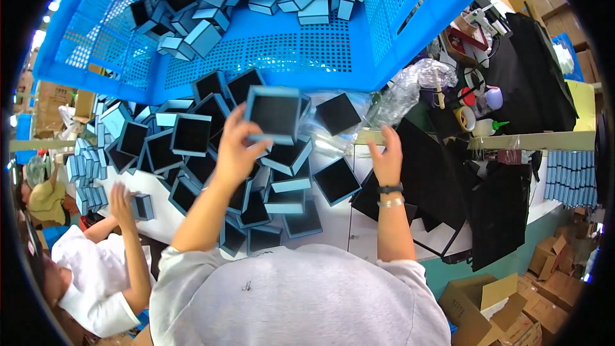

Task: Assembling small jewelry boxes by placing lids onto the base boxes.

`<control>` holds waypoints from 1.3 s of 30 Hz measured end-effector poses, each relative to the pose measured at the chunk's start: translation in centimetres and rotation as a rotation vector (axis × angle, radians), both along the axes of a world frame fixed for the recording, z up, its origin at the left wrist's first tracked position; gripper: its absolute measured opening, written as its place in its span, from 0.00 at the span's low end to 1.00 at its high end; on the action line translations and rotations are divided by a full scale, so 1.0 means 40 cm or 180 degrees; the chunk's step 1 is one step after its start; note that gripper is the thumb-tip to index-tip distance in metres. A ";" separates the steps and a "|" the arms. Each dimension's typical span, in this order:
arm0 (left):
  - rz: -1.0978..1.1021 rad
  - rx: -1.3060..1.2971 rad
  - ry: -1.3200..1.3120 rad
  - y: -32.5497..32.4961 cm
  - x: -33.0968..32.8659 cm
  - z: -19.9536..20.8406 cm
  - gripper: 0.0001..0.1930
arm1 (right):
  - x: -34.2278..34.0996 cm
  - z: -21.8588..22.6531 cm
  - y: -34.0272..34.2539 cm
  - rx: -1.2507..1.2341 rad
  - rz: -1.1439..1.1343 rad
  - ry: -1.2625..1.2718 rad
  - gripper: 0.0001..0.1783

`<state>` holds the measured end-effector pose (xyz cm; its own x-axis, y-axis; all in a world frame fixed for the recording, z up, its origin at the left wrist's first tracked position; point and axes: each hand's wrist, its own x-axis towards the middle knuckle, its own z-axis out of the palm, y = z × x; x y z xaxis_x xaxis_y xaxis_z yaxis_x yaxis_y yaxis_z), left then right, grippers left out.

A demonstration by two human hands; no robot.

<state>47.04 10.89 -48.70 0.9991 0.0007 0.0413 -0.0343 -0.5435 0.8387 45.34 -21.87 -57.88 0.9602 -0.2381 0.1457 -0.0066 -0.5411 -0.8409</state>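
Workshop desk (pixel 333 218), white: heap of light-blue trays with black lining. Left hand (pixel 234 147) grips one lifted box tray (pixel 274 114) above the heap (pixel 256 198); right hand (pixel 386 154) open, empty, right of heap. Blue crate (pixel 397 32) beyond the heap holds more; most apparently unsorted.

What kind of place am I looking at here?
Likely a packaging workshop: a big blue plastic crate holds small boxes, more blue-and-black boxes pile on the white table, and cardboard cartons sit on the floor.
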 end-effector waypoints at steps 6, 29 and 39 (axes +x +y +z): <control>-0.0110 -0.1044 -0.0082 -0.057 -0.309 0.056 0.12 | 0.177 -0.108 0.133 -0.0721 -0.0060 0.1095 0.38; -0.0289 0.0178 -0.0555 0.018 -0.593 0.304 0.12 | -0.482 0.556 0.243 -0.0301 0.1505 -0.2584 0.24; -0.0996 -0.2263 -0.0276 0.072 -0.741 0.362 0.29 | -0.595 0.577 0.292 0.0075 0.1785 -0.2593 0.24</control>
